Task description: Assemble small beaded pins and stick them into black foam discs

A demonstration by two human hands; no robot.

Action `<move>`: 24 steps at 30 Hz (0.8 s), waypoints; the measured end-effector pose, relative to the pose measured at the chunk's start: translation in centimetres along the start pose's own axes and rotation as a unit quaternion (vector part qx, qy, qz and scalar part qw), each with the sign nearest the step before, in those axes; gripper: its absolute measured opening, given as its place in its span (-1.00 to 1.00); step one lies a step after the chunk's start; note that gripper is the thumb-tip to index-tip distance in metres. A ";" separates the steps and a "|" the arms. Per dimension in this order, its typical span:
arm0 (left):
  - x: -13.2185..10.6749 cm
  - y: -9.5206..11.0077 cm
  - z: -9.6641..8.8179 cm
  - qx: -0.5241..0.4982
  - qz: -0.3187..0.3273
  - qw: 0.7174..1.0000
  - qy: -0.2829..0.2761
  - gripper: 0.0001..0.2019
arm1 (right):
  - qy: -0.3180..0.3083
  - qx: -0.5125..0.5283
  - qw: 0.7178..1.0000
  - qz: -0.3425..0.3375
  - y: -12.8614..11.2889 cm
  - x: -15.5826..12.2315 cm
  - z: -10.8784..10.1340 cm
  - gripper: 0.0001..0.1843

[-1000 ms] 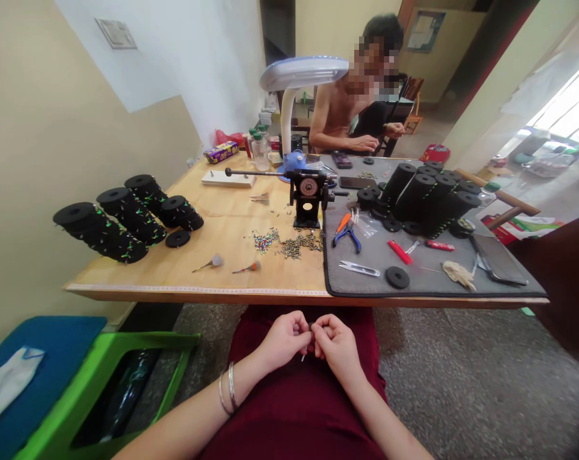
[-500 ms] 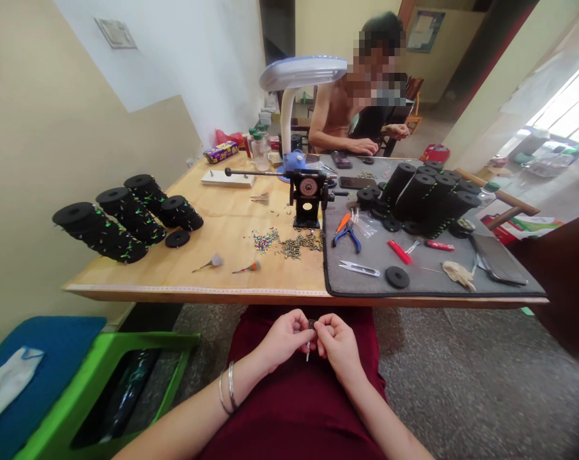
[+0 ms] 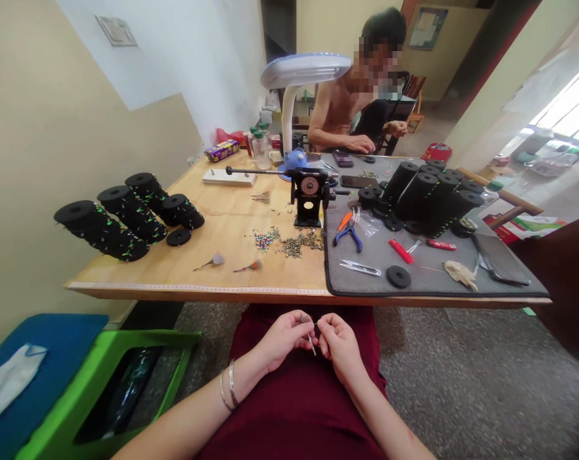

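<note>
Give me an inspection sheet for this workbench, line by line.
Surface: wooden table, grey mat on its right half.
Job's things: small pin-like piece held over the lap.
Clutter: black disc stacks, dial winder, pliers, snips, loose metal bits.
Hands: left hand pinches the piece; right hand fingers curled beside it, grip unclear.
Cables: nothing seen.
Surroundings: co-worker at far end, desk lamp, green stool.

Left hand (image 3: pixel 284 337) and right hand (image 3: pixel 340 343) pinch a small pale stick (image 3: pixel 311 338) between their fingertips, over the maroon lap (image 3: pixel 299 402).
</note>
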State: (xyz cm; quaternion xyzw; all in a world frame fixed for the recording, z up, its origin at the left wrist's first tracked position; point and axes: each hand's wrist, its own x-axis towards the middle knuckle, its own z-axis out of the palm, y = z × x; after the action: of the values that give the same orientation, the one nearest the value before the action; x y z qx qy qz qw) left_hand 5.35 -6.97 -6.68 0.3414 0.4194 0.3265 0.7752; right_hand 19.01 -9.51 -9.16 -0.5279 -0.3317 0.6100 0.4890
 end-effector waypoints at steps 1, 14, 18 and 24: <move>0.1 -0.1 -0.1 -0.006 -0.001 1.000 0.000 -0.77 | 0.001 0.002 1.000 0.000 0.0 0.0 0.0 -0.63; 0.8 -0.9 -0.6 0.041 0.038 0.998 0.034 -0.77 | 0.014 -0.021 1.000 -0.001 -0.2 -0.1 -0.1 -0.66; 1.1 -1.4 -1.0 0.152 0.124 0.978 0.064 -0.84 | 0.018 -0.030 0.999 -0.001 -0.7 -0.6 0.2 -0.68; 1.0 -1.5 -1.3 0.271 0.182 0.941 0.092 -0.89 | -0.021 -0.004 0.999 0.041 -0.3 -0.5 0.3 -0.69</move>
State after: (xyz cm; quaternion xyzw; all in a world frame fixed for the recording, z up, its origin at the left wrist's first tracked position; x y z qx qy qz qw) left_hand 4.98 -6.65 -8.89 0.5778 0.4924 0.3662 0.5381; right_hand 18.78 -9.83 -8.71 -0.5298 -0.3226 0.6392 0.4546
